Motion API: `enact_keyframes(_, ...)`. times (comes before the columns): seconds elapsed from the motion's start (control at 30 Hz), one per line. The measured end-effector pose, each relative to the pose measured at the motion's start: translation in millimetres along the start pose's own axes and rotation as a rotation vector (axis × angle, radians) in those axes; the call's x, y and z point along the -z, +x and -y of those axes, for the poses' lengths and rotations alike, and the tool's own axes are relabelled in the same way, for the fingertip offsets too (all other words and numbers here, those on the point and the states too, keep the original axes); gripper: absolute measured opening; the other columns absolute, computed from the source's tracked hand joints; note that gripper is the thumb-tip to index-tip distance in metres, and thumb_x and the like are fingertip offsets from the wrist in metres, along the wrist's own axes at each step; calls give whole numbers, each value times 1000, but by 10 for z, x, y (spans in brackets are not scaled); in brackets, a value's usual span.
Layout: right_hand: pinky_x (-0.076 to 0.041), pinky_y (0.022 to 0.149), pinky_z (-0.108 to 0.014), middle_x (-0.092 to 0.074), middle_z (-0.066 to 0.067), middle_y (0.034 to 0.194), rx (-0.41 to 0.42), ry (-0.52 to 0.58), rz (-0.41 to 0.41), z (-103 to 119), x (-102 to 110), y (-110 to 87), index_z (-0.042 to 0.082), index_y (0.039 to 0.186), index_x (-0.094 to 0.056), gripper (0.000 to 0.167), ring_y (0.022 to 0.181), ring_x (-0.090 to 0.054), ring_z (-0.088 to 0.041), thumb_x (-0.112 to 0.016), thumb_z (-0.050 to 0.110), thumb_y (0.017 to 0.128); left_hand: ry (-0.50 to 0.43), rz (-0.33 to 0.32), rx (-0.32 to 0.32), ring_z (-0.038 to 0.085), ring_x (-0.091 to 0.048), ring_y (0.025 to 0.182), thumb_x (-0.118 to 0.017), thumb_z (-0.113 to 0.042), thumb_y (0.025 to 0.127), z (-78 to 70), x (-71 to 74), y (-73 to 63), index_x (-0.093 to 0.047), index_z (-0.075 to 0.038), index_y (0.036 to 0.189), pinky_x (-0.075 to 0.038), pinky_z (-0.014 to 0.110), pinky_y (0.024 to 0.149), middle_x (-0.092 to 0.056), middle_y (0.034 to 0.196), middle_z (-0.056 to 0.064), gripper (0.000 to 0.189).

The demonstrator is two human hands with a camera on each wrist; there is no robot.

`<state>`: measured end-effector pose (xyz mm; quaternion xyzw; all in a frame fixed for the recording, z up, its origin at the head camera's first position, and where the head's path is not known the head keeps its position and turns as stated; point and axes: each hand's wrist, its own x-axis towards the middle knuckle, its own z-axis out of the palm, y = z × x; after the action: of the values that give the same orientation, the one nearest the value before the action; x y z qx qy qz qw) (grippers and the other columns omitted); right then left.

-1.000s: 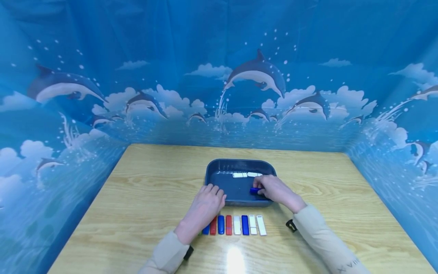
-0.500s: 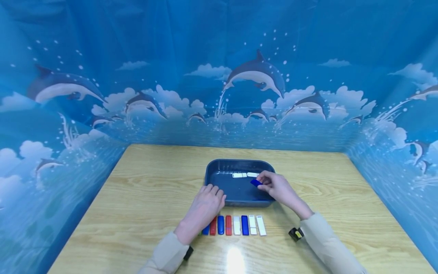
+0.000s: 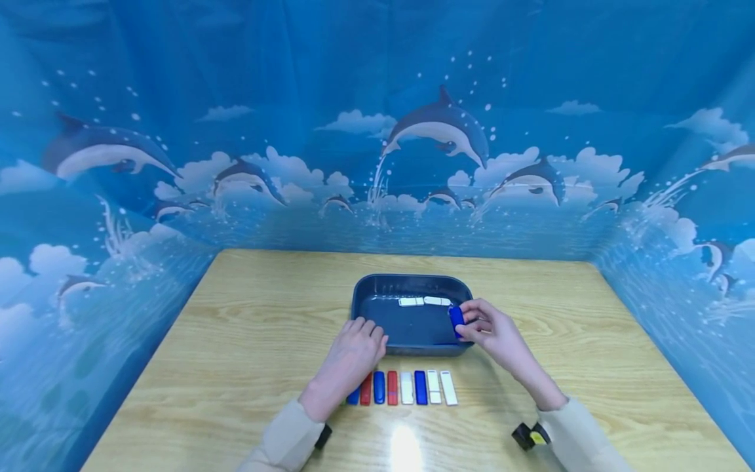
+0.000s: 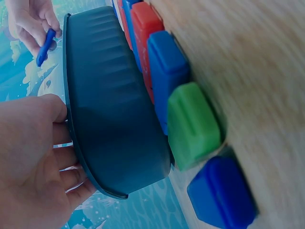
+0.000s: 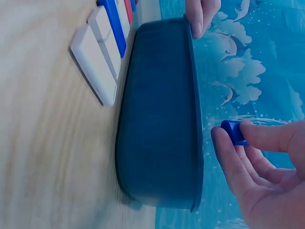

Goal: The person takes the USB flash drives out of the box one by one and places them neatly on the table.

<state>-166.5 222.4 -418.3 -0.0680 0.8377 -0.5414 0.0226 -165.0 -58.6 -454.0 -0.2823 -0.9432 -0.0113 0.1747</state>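
Note:
My right hand (image 3: 501, 337) pinches a blue USB stick (image 3: 457, 320) between thumb and fingertips, over the right side of a dark blue tray (image 3: 413, 351). In the right wrist view, that USB stick (image 5: 233, 132) shows end-on, above the rim. My left hand (image 3: 354, 347) holds the tray's front left corner; in the left wrist view, its fingers (image 4: 71, 177) reach over the rim. Two white USB sticks, one (image 3: 411, 302) left of the other (image 3: 437, 301), lie inside the tray along its back.
In front of the tray runs a row of USB sticks: red (image 3: 392, 388), blue (image 3: 421, 387), white (image 3: 449, 388) and others. A green one (image 4: 193, 125) and another blue one (image 4: 221, 193) lie under my left wrist. A dolphin-print curtain (image 3: 377, 131) surrounds the wooden table (image 3: 531, 295).
My right hand has lifted the blue USB stick from low in the tray and moved it right, turning it from lying crosswise to nearly upright. My left hand stays on the rim.

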Motion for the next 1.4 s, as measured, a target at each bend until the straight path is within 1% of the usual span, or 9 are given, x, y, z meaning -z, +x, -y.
enact_keyframes(0.17, -61, 79, -38, -63, -17, 106, 8, -8, -7, 13, -8, -148, -3, 126, -55, 36, 88, -69, -22, -70, 0, 93, 1, 3, 5, 19, -59, 89, -56, -34, 104, 1, -4, -1, -72, -12, 101, -53, 33, 85, -69, 94, 2, 27)
enact_keyframes(0.33, -61, 76, -33, -64, -17, 105, 62, -23, 0, -28, -15, -298, 1, 130, -57, 41, 85, -71, -18, -71, 0, 91, 2, 7, 4, 19, -59, 89, -56, -34, 104, -1, 4, -2, -72, -12, 101, -53, 33, 85, -68, 94, 2, 27)
enact_keyframes(0.43, -61, 75, -35, -66, -17, 104, 80, -31, 16, -59, -11, -381, 3, 130, -58, 42, 83, -71, -18, -72, -2, 90, 1, 9, 3, 19, -59, 89, -56, -33, 104, 0, 7, -1, -72, -12, 102, -53, 33, 86, -68, 94, 2, 27)
enact_keyframes(0.57, -61, 74, -39, -65, -18, 106, 41, -14, 42, -105, -3, -483, 3, 128, -59, 41, 83, -72, -18, -72, -3, 90, -1, 0, -2, 18, -58, 88, -56, -33, 104, 3, 8, 0, -72, -12, 101, -53, 33, 85, -68, 93, 1, 27)
enact_keyframes(0.73, -61, 71, -38, -62, -20, 108, 11, 2, 87, -190, -30, -586, 0, 128, -58, 40, 83, -70, -18, -71, -2, 90, 0, -12, -10, 18, -58, 87, -57, -32, 104, 6, 5, -2, -72, -11, 100, -53, 33, 84, -68, 92, 1, 26)
enact_keyframes(0.93, -61, 70, -33, -65, -17, 104, 3, -21, 117, -293, -77, -630, -1, 122, -60, 34, 85, -70, -16, -71, -1, 90, 6, -6, -11, 18, -57, 86, -57, -32, 104, 2, 12, -6, -72, -11, 101, -53, 33, 84, -68, 92, 1, 26)
enact_keyframes(1.17, -60, 64, -28, -65, -12, 94, -12, -99, 120, -364, -115, -602, 1, 111, -60, 27, 77, -70, -16, -73, -2, 87, 4, 3, -3, 18, -59, 87, -57, -33, 104, 0, 16, -3, -72, -12, 102, -53, 33, 85, -69, 94, 2, 27)
enact_keyframes(1.33, -59, 60, -26, -64, -10, 92, -18, -148, 129, -393, -149, -579, -1, 110, -61, 28, 73, -68, -17, -74, -2, 86, -1, 4, 1, 19, -60, 89, -57, -34, 104, 1, 14, -2, -72, -12, 102, -53, 34, 86, -69, 94, 2, 27)
enact_keyframes(1.4, -58, 59, -26, -64, -9, 91, -38, -167, 128, -390, -165, -566, -1, 110, -62, 28, 72, -68, -16, -75, -2, 85, -3, 8, 2, 19, -60, 89, -56, -34, 104, 3, 10, -1, -72, -12, 102, -53, 34, 86, -69, 95, 2, 27)
